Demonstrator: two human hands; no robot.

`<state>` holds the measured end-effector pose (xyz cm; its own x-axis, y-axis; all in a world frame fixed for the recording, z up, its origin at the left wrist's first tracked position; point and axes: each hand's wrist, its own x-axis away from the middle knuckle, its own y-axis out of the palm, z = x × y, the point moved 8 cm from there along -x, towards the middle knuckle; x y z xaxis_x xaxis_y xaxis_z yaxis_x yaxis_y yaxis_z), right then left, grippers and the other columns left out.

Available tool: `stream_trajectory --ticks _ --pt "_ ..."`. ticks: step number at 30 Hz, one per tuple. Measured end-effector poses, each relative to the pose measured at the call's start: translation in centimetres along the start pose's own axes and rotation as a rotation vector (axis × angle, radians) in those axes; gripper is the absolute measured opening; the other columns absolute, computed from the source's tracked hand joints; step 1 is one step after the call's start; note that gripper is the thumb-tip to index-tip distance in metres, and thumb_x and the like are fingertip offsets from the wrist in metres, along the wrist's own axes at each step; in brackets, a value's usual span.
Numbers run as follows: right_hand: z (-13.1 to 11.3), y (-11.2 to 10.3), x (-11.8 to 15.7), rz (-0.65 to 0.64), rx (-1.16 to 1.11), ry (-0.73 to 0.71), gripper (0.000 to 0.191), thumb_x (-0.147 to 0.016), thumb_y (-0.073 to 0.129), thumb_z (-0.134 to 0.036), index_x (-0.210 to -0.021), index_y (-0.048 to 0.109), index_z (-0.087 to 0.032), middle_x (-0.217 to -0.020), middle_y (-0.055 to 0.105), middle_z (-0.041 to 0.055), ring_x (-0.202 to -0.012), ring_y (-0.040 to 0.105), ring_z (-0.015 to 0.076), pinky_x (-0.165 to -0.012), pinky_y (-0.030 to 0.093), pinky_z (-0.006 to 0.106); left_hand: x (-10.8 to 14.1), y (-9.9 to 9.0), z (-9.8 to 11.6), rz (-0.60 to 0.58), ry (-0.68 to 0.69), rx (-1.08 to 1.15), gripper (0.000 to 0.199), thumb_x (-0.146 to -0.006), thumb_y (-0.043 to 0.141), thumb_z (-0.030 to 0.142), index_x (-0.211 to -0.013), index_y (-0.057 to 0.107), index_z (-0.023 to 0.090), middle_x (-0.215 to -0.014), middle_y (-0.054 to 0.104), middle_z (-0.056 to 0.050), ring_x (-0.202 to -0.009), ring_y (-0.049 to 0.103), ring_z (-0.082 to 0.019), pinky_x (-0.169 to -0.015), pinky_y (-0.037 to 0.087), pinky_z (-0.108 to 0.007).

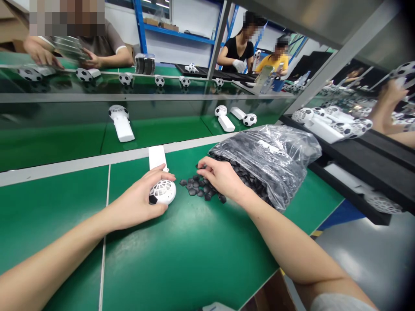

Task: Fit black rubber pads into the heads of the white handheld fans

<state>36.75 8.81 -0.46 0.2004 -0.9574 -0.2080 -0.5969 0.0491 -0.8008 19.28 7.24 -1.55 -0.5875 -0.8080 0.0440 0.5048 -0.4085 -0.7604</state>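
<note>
Hands at the green bench — one on a fan, one in the black pieces.

Your left hand (142, 201) grasps the round football-patterned head of a white handheld fan (160, 179), lying on the green table (194, 250) with its handle pointing away. Your right hand (220, 177) rests curled on loose black hexagon pieces (197, 188) spilling from a clear plastic bag (272, 157) — whether it pinches one, you cannot tell.

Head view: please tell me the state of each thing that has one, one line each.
Left hand: holding the fan head.
Fan: lying flat, one black piece fitted.
Right hand: on the loose pieces.
Pieces: scattered beside the bag.
Bag: open, lying on its side, full.
</note>
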Motion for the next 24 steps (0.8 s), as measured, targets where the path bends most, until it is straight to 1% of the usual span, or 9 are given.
stream_trajectory --ticks 2,5,9,11,13,15,17,20,24 --pt "-0.4 0.0 0.1 0.008 -0.179 -0.006 0.008 -0.083 0.059 -0.012 -0.083 0.06 -0.02 -0.061 0.054 -0.0058 -0.052 0.049 0.0094 -0.052 0.038 0.019 0.0 0.0 0.1 -0.006 0.002 -0.006 0.053 -0.065 0.054 0.022 -0.117 0.045 0.025 -0.144 0.028 -0.007 -0.135 0.016 -0.027 -0.103 0.028 -0.046" --pt "-0.8 1.0 0.4 -0.065 -0.498 0.023 0.005 -0.084 0.056 -0.017 -0.081 0.06 -0.018 -0.059 0.053 -0.005 -0.046 0.047 0.0078 -0.045 0.038 0.017 0.0 0.0 0.1 -0.012 -0.005 -0.01 0.052 -0.065 0.054 0.023 -0.117 0.045 0.025 -0.143 0.029 -0.007 -0.135 0.016 -0.027 -0.103 0.027 -0.045" --pt "-1.4 2.7 0.9 -0.19 -0.786 0.076 0.014 -0.08 0.06 -0.026 -0.09 0.06 -0.016 -0.063 0.057 -0.0017 -0.053 0.056 0.0116 -0.045 0.044 0.018 0.0 -0.1 0.2 -0.01 -0.007 -0.013 0.052 -0.065 0.054 0.025 -0.116 0.046 0.025 -0.143 0.03 -0.007 -0.134 0.017 -0.028 -0.104 0.027 -0.045" --pt "-1.8 2.8 1.1 -0.203 -0.764 0.044 0.015 -0.081 0.06 -0.024 -0.093 0.061 -0.015 -0.069 0.058 0.0002 -0.057 0.058 0.0126 -0.048 0.047 0.02 0.0 0.0 0.3 -0.01 0.002 -0.015 0.052 -0.065 0.054 0.024 -0.116 0.046 0.024 -0.142 0.032 -0.007 -0.134 0.017 -0.028 -0.104 0.027 -0.045" --pt "-2.7 1.8 1.2 -0.133 -0.608 -0.073 0.01 -0.085 0.057 -0.022 -0.089 0.064 -0.016 -0.076 0.058 0.0014 -0.056 0.057 0.0105 -0.055 0.05 0.022 0.0 0.0 0.4 -0.01 0.01 -0.014 0.051 -0.065 0.053 0.024 -0.116 0.046 0.024 -0.141 0.034 -0.007 -0.135 0.017 -0.027 -0.104 0.027 -0.044" --pt "-3.8 0.8 1.4 -0.042 -0.426 -0.207 0.011 -0.087 0.056 -0.019 -0.084 0.066 -0.017 -0.082 0.056 0.0017 -0.057 0.055 0.0094 -0.064 0.05 0.025 0.0 0.1 0.4 -0.013 0.017 -0.011 0.051 -0.066 0.053 0.023 -0.116 0.046 0.024 -0.14 0.035 -0.006 -0.135 0.015 -0.026 -0.105 0.026 -0.044" --pt "-4.7 0.3 1.6 -0.005 -0.326 -0.292 0.011 -0.087 0.057 -0.016 -0.083 0.067 -0.018 -0.079 0.057 0.0011 -0.065 0.056 0.0116 -0.071 0.048 0.026 0.0 0.1 0.5 -0.013 0.023 -0.007 0.05 -0.066 0.053 0.023 -0.115 0.046 0.024 -0.139 0.036 -0.006 -0.135 0.015 -0.026 -0.105 0.025 -0.044" --pt "-5.4 0.5 1.8 -0.032 -0.272 -0.327 0.012 -0.087 0.055 -0.011 -0.09 0.065 -0.018 -0.072 0.058 0.0002 -0.075 0.056 0.0145 -0.075 0.046 0.025 0.0 0.0 0.5 -0.015 0.034 0.001 0.049 -0.066 0.053 0.023 -0.115 0.045 0.024 -0.139 0.037 -0.006 -0.135 0.015 -0.026 -0.105 0.025 -0.045" --pt "-5.8 1.2 2.0 -0.103 -0.228 -0.327 0.018 -0.087 0.052 -0.007 -0.096 0.063 -0.018 -0.08 0.058 0.0018 -0.08 0.055 0.0149 -0.077 0.044 0.026 0.0 0.1 0.6 -0.023 0.05 0.012 0.049 -0.067 0.053 0.022 -0.114 0.045 0.025 -0.135 0.041 -0.004 -0.136 0.013 -0.025 -0.107 0.023 -0.046"
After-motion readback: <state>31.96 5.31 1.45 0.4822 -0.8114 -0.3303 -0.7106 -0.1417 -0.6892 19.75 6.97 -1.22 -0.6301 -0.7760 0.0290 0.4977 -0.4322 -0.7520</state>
